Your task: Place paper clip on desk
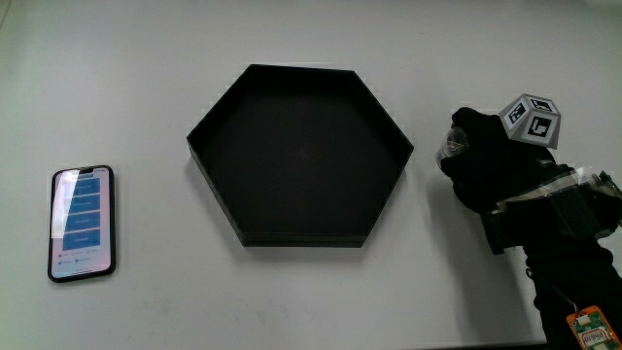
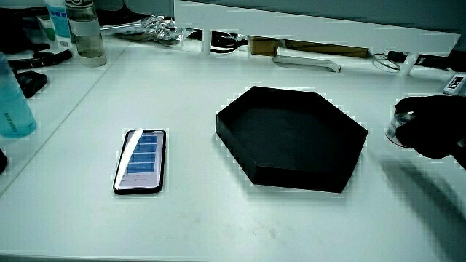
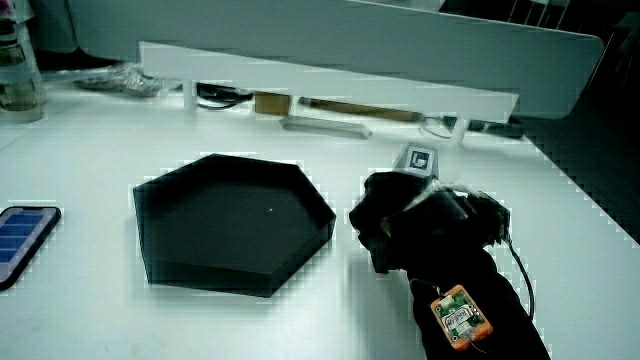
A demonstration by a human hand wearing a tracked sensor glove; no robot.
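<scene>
Fingers (image 1: 473,146) curled inward, bunched around something small and glinting at the fingertips; cannot tell from any view if that is the paper clip, and cannot tell its long axis or which way it points, since the glove hides nearly all of it. In a side view the glint (image 2: 401,124) looks like a clear rounded bit against the glove, too small to name. The hand (image 1: 496,165) sits low over the bare table (image 1: 292,301) just beside the black hexagonal tray (image 1: 379,209), near one of its corners, not touching it as far as visible. Patterned cube (image 1: 532,120) on the back of the hand, tilted. Forearm (image 1: 573,262) runs back toward the person, cut off at the frame edge, with a small orange-and-green tag (image 1: 587,326) and straps on it. In a side view the hand (image 2: 433,127) is partly cut off. Tray interior looks empty, dark, hard to read. Smartphone (image 1: 82,223) lies flat, screen lit, well apart from the tray on the side away from the hand. Low white partition (image 3: 330,85) with clutter under it; bottles (image 2: 84,29) near the table's corner.
</scene>
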